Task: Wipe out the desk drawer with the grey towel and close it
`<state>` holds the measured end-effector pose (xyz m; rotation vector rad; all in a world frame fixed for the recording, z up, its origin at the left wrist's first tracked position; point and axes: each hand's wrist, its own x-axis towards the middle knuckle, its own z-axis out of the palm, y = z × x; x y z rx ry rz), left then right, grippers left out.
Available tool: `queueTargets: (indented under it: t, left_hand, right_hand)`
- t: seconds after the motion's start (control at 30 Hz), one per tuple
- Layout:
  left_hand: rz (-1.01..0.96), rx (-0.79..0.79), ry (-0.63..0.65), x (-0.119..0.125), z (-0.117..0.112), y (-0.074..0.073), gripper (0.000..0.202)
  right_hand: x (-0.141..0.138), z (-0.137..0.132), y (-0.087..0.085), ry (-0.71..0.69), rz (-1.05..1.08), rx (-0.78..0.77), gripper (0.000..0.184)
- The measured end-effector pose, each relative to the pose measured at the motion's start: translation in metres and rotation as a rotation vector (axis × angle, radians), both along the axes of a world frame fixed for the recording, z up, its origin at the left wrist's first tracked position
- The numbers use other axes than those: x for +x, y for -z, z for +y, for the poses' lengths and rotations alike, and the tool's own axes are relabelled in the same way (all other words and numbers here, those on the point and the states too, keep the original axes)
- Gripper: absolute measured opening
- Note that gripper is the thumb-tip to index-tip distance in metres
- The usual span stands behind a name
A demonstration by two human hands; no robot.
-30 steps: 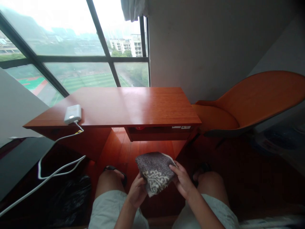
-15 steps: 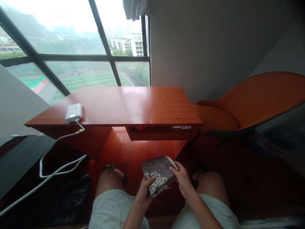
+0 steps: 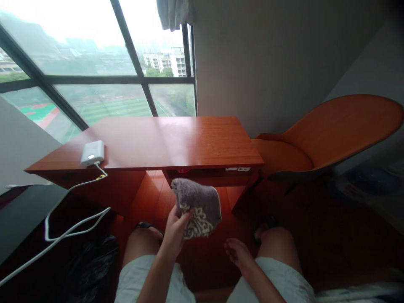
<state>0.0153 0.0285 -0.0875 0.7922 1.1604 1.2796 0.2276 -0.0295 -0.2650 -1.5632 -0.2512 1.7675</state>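
Observation:
My left hand point(image 3: 174, 229) grips a folded grey-brown towel point(image 3: 198, 205) with a cream pattern, lifted above my knees just in front of the wooden desk's point(image 3: 164, 143) front edge. The thumb presses on the towel's lower left corner. My right hand point(image 3: 237, 253) hangs lower, over my right thigh, holding nothing, fingers loosely curled and slightly apart. I sit with both knees in light shorts below the desk.
A white charger box point(image 3: 92, 152) lies on the desk's left end, its white cable point(image 3: 67, 227) trailing down to the floor. An orange chair point(image 3: 328, 134) stands to the right. A black bag point(image 3: 88, 269) lies at lower left. A window fills the back left.
My right hand let go of the towel and dropped toward my thigh. My left hand raised the towel up and forward toward the desk edge.

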Motion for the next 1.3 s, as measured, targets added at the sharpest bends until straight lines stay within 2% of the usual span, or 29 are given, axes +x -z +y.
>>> queueTargets:
  t: [0.1,0.13,0.2,0.23,0.3,0.37,0.47,0.57,0.67,0.8,0.97,1.1,1.17,1.23,1.3]
  left_hand:
    - [0.553,0.434,-0.072,0.002,0.05,-0.062,0.029]
    - [0.771,0.577,-0.053,0.006,0.069,-0.079,0.032]
    - [1.153,0.794,0.011,0.02,0.105,-0.102,0.049]
    - [1.32,0.829,0.05,0.028,0.121,-0.107,0.054]
    - [1.568,0.816,0.13,0.043,0.148,-0.102,0.057]
    - [1.717,0.729,0.251,0.054,0.164,-0.085,0.062]
    - [1.788,0.653,0.335,0.058,0.172,-0.056,0.071]
    - [1.778,0.705,0.288,0.051,0.169,-0.044,0.069]
    - [1.757,0.72,0.236,0.04,0.167,-0.046,0.058]
    - [1.708,0.616,0.188,0.028,0.175,-0.054,0.048]
    - [1.702,0.449,0.162,0.029,0.202,-0.063,0.041]
    - [1.652,0.26,0.157,0.03,0.23,-0.07,0.046]
    - [1.649,0.196,0.131,0.03,0.237,-0.074,0.047]
    - [1.67,0.223,0.083,0.033,0.236,-0.076,0.047]
    - [1.695,0.382,0.06,0.039,0.228,-0.074,0.046]
  right_hand:
    - [-0.005,-0.003,0.01,-0.019,0.006,-0.013,0.021]
    - [-0.008,-0.003,0.01,-0.025,0.013,-0.008,0.021]
    - [-0.011,-0.003,0.01,-0.04,0.017,0.006,0.02]
    - [-0.011,-0.003,0.01,-0.046,0.012,0.011,0.02]
    - [-0.011,-0.003,0.01,-0.051,-0.006,0.013,0.018]
    - [-0.01,-0.004,0.013,-0.046,-0.023,0.007,0.017]
    - [-0.008,-0.005,0.021,-0.035,-0.017,0.001,0.019]
    - [-0.008,-0.006,0.027,-0.035,0.004,-0.003,0.021]
    - [-0.009,-0.005,0.028,-0.039,0.012,-0.003,0.022]
    - [-0.009,-0.003,0.025,-0.042,0.004,-0.003,0.02]
    - [-0.011,-0.003,0.026,-0.039,-0.023,0.001,0.018]
    - [-0.011,-0.004,0.027,-0.029,-0.058,0.027,0.017]
    - [-0.011,-0.005,0.027,-0.03,-0.07,0.027,0.018]
    - [-0.01,-0.004,0.028,-0.034,-0.075,0.021,0.018]
    - [-0.01,-0.003,0.029,-0.041,-0.08,0.012,0.018]
